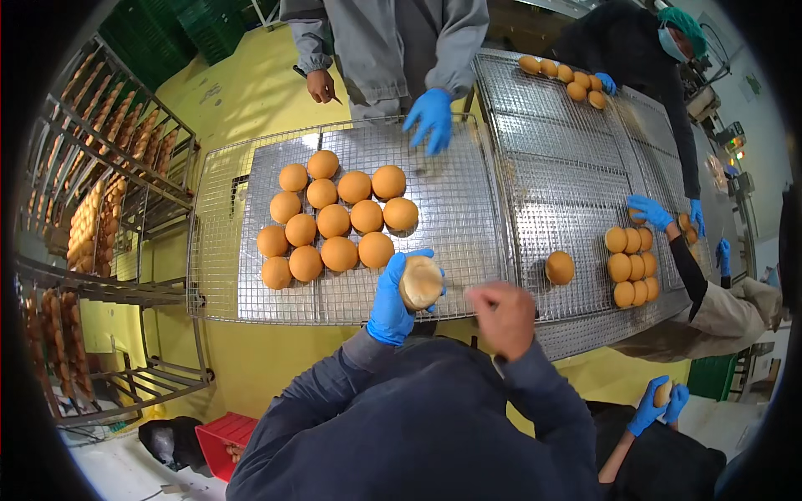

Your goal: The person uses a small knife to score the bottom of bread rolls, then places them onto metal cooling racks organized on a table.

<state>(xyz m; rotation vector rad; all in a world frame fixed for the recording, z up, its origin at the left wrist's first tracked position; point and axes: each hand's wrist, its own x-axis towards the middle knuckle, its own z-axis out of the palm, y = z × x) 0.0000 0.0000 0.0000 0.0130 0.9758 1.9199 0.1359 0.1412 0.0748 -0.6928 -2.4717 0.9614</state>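
Observation:
My left hand [391, 302], in a blue glove, is wrapped round a bun [421, 284] whose pale, wrinkled underside is turned up. To the right of it my bare right hand [506, 317] is blurred, its fingers curled in and the thumb and fingertips drawn together. Whether anything small is pinched there cannot be made out. Several golden-brown round buns [338, 254] lie in loose rows on the wire rack [455, 200] in front of me, left of its middle. A single bun [560, 268] sits apart on the metal tray table [551, 209] at the right.
Across the rack stands a person in grey with a blue-gloved hand [429, 121] over its far edge. Co-workers' gloved hands [649, 211] handle grouped buns [633, 267] at the right. A loaded rack trolley [125, 284] is at the left, a red crate [224, 442] behind it.

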